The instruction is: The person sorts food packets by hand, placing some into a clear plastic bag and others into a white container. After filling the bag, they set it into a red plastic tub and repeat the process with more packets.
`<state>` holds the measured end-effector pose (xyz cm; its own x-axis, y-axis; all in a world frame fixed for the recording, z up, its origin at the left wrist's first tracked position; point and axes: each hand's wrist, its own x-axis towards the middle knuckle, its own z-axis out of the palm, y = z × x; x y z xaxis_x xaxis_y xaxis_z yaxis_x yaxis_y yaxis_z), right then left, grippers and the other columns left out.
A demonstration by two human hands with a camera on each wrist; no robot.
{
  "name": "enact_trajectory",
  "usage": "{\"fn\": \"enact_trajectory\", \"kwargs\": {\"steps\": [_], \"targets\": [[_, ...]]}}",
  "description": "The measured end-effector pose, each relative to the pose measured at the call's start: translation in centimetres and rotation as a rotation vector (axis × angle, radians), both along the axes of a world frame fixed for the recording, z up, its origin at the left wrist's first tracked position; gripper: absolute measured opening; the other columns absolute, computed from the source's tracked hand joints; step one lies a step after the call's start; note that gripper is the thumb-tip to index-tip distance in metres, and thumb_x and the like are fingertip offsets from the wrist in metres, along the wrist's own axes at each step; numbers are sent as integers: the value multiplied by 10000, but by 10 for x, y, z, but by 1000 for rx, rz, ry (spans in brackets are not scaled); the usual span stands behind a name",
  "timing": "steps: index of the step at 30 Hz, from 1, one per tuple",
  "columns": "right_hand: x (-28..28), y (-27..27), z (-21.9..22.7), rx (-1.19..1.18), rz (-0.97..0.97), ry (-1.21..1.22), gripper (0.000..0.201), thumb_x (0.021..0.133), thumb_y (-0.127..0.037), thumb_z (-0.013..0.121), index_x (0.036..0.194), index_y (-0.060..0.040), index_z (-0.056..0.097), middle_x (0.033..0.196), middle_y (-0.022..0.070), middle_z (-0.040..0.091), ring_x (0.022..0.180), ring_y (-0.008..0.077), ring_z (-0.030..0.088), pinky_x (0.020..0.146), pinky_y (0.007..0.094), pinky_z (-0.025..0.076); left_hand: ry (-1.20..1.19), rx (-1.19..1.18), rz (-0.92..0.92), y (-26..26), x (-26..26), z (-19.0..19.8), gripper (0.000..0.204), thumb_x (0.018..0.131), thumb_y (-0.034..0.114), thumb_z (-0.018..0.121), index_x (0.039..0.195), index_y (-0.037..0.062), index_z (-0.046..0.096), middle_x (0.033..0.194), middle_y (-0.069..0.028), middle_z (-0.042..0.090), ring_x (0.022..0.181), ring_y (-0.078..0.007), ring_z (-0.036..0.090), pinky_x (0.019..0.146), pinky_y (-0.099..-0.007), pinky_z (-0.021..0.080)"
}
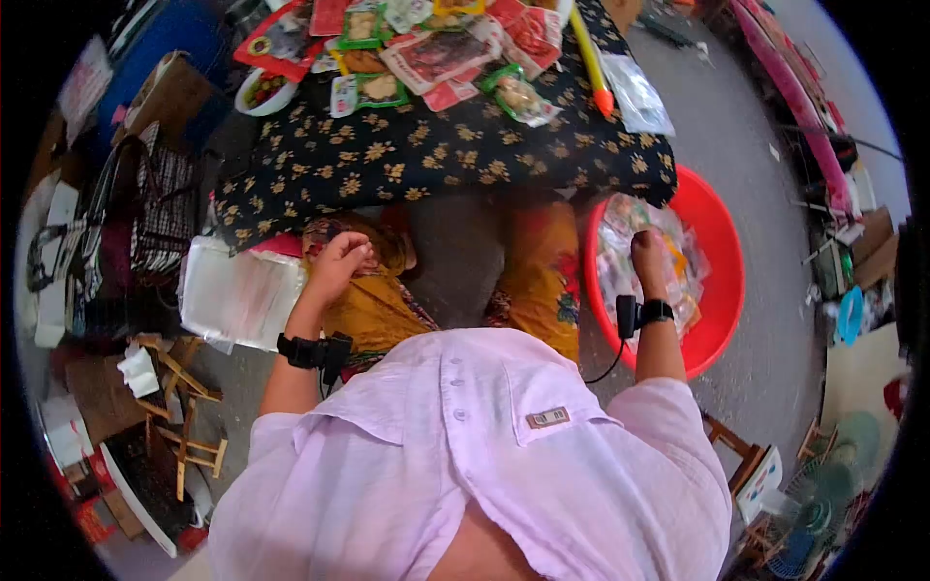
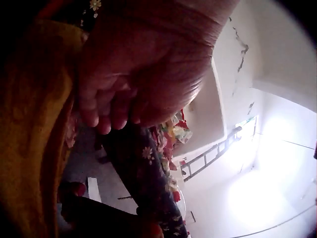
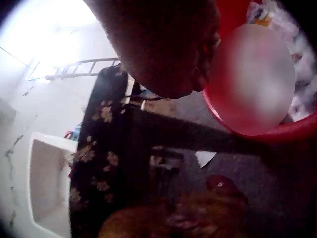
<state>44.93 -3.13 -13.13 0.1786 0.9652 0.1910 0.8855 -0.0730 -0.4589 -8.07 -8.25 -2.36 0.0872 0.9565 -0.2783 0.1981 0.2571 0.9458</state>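
My left hand [image 1: 339, 266] hovers over the left knee, close to the table's near edge, its fingers loosely bent. Seen from the left wrist, the palm [image 2: 148, 74] faces the camera and the fingers hold nothing. On the other side, my right hand [image 1: 653, 263] is above a red basin [image 1: 725, 261] filled with clear plastic packets [image 1: 620, 228]. In the right wrist view this hand [image 3: 163, 54] is dark, its fingers bent beside the basin's rim, with nothing visible in them.
A table with a black flowered cloth [image 1: 387, 174] carries several food packets [image 1: 446, 58], a white bowl [image 1: 266, 92] and a yellow stick with an orange tip [image 1: 589, 58]. Left of the knees lies a stack of clear plastic bags [image 1: 237, 295]. A wooden folding stool [image 1: 189, 416] stands behind.
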Motion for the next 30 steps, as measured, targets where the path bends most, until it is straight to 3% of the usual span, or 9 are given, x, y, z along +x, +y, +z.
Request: {"fn": "enact_trajectory", "kwargs": {"steps": [5,7,9,11,16,17,22,25,30], "targets": [[-74,9,65,312,181,97,128,748,-101,499,827,-4,529,710,139,553,679,233,547,599,293,420,9,75,152,8,-23,8,201,805,126,466,959,-4,477,865,-60,536,756,-120,520,656,-231,431],[-99,12,60,235,224,388,84,757,-72,509,821,-20,525,709,107,532,654,176,516,594,268,404,16,87,235,9,-30,9,198,804,127,466,957,2,481,842,-59,537,725,-114,517,626,-223,428],[-142,3,92,246,324,325,84,755,-69,506,817,-16,523,700,99,519,652,180,508,589,270,401,95,118,272,8,-42,8,199,806,127,462,962,5,479,827,-56,538,711,-108,514,611,-221,424],[-168,-1,100,145,390,325,89,749,-63,495,817,-12,520,750,142,532,704,270,516,622,310,409,99,139,402,6,-55,-5,192,794,130,471,938,6,494,788,-53,543,684,-113,515,598,-244,420],[-196,-5,78,163,544,155,103,733,-77,503,808,-8,523,759,162,540,732,326,513,637,351,407,695,267,601,-29,-112,-43,220,713,174,522,859,10,539,827,-154,556,741,-280,538,655,-326,419],[-195,-5,74,201,570,87,103,725,-83,510,796,-10,526,755,161,542,725,326,511,634,363,402,873,383,663,-37,-126,-59,213,695,164,522,860,32,550,812,-151,557,765,-287,529,694,-340,408],[-192,-3,61,237,532,82,89,705,-62,516,781,-17,521,745,155,539,710,317,509,646,368,392,1467,214,822,-79,-185,-83,356,702,241,506,1018,79,504,1085,-141,459,1023,-289,411,852,-399,314],[-193,-3,65,276,559,49,100,696,-53,516,789,-16,518,749,151,539,716,314,510,656,369,389,1543,33,875,-89,-212,-74,429,704,278,512,1090,100,460,1199,-131,362,1113,-292,323,894,-424,265],[-192,-1,59,257,555,-11,104,685,-41,512,787,-20,513,751,150,539,722,314,509,648,370,390,1234,-287,660,-87,-239,-66,449,756,381,425,1117,115,448,1145,-134,436,1076,-297,384,879,-424,294]]}}
